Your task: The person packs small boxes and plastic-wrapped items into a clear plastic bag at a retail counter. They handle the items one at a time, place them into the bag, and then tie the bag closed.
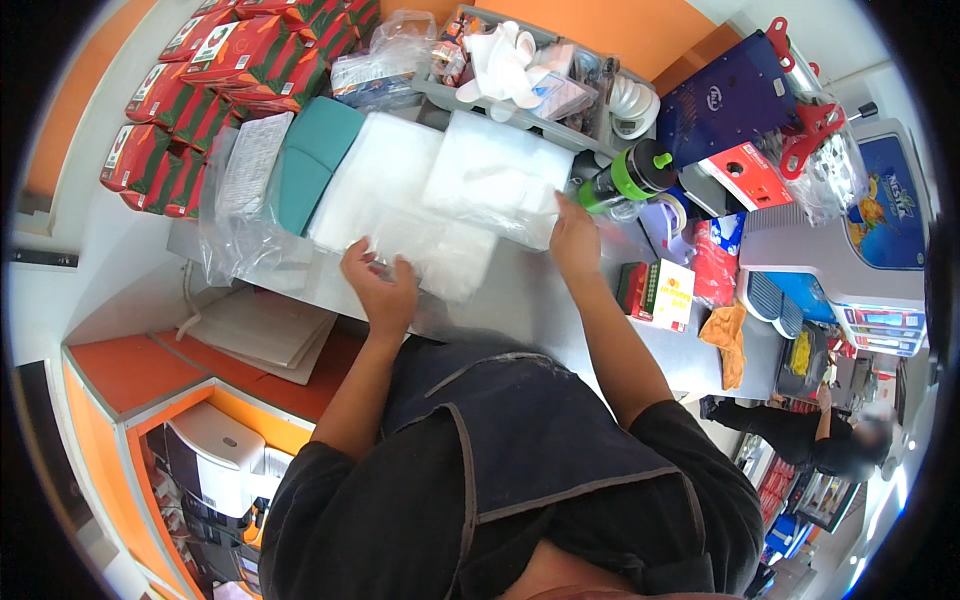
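A stack of whitish, translucent plastic bags [375,175] lies on the metal table [535,290] in front of me. On its right part rests a second stack of clear plastic bags [500,165], with loose film along its near edge. My right hand [575,240] is closed at the right edge of this upper stack, fingertips pinching the plastic. At the near left edge of the lower plastic, my left hand [383,290] has its fingers apart and slightly curled, palm turned up, with nothing visible in it.
Left of the plastic lie a teal folder [318,150] and a bagged paper pad [255,160]. Red boxes [240,55] are piled behind. A grey bin [570,130], a green-black bottle [630,175], a small box [662,293] and an orange cloth [727,340] stand rightward. Another person [800,435] is far right.
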{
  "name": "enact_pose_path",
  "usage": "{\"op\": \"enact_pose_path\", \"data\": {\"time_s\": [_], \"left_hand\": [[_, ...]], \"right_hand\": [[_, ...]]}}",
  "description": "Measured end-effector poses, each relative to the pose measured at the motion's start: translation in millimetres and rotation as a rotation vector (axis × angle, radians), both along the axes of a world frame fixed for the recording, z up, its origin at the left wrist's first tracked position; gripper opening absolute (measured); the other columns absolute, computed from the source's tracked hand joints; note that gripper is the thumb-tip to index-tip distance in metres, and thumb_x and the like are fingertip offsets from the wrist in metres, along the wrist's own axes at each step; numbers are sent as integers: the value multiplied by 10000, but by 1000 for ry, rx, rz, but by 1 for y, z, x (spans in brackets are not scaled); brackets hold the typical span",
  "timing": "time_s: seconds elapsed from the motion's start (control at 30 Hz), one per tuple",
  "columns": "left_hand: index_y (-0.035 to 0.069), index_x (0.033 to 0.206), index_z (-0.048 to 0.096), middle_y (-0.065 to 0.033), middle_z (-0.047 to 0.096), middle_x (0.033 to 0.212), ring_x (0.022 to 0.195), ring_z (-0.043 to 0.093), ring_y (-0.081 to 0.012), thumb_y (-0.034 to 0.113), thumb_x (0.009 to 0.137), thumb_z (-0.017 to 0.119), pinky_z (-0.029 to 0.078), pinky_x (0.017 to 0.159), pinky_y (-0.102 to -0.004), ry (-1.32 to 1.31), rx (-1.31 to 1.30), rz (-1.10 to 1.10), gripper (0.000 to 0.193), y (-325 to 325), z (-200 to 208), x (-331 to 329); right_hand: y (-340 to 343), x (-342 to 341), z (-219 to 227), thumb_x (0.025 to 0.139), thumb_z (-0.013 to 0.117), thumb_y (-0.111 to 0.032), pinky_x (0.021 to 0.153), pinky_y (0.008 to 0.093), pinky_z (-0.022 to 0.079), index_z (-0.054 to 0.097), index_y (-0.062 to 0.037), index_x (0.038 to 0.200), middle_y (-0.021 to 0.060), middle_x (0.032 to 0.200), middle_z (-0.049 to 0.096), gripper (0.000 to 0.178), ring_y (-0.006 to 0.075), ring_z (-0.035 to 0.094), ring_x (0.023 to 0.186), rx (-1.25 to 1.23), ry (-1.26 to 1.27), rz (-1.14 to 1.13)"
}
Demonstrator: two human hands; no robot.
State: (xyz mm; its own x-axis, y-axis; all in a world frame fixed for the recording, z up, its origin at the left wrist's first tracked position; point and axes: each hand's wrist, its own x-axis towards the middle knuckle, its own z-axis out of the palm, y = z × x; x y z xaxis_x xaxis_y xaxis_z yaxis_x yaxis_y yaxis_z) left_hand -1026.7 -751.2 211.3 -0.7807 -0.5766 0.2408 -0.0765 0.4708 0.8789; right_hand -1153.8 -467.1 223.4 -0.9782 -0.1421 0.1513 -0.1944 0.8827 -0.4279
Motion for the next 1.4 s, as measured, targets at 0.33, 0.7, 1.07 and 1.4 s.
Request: {"op": "enact_pose_path", "data": {"time_s": [0.33,0.7,1.07,1.4], "left_hand": [[12,1309,558,-108,575,1259,1147,558,-183,466,944,696,467,974,-347,-308,991,-833,599,62,30,-6],[8,1446,383,-212,495,1360,1184,566,-289,84,921,621,473,994,-373,-375,503,-734,581,62,11,-2],[20,1375,531,-231,608,1293,1066,647,-340,240,855,725,502,934,-405,-507,697,-874,597,50,72,-2],[5,969,716,-170,707,839,747,686,-244,198,904,680,527,705,-372,-404,197,-757,207,50,61,4]], "right_hand": [[-68,85,55,966,570,-102,989,320,470,630,-22,1288,165,1240,652,337,266,621,1098,-1326,-935,130],[-47,99,72,1027,550,-395,1060,421,431,416,-28,1476,271,1421,511,596,345,568,1247,-549,-839,361],[-44,88,2,1097,441,-261,799,297,509,506,-40,1229,59,947,643,266,145,616,878,-874,-694,-31],[-69,86,24,1053,434,-217,990,404,437,486,-14,1298,214,1164,554,322,297,557,1161,-564,-355,297]]}}
